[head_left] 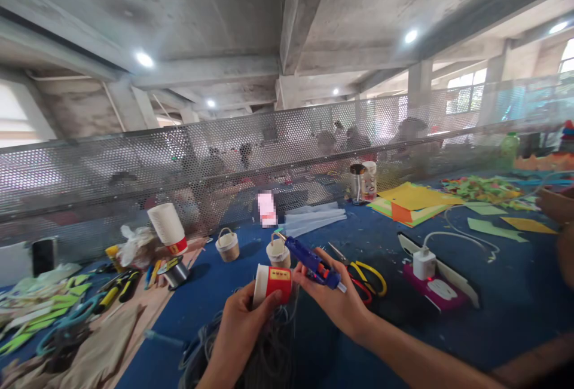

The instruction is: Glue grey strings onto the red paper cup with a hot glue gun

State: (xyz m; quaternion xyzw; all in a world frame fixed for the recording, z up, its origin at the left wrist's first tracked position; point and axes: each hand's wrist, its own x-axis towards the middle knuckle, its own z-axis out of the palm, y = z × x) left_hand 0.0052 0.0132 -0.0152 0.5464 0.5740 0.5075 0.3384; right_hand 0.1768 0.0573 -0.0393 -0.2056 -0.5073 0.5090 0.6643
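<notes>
I look out over a perforated metal screen (251, 138) that runs across the far side, well beyond both sets of fingers, and the blue tabletop (210, 311) spreads beneath them. Coloured paper sheets (417, 195) lie far ahead and to the right of my right fingers. Nearer on that same side is a purple power strip (442, 294) with a white charger plugged into it. A leaning stack of paper cups (167, 227) stands ahead and to the left of my left fingers. Under the left wrist lies a tangle of grey cord (275, 347). My left hand (240, 312) has its fingers wrapped around a red-and-white paper cup (271, 285), tipped on its side, with the thumb pressed along the red band. My right hand (334, 300) has its fingers closed around a blue glue gun (309, 260), its nozzle aimed up and to the left, past the cup. Just right of the right fingers, the yellow-handled scissors (371, 276) rest near a red handle. One small basket (227, 246) sits beyond the left fingers; a second basket (278, 254) stands directly past the cup, behind the nozzle, and I cannot tell whether the tip touches it.
</notes>
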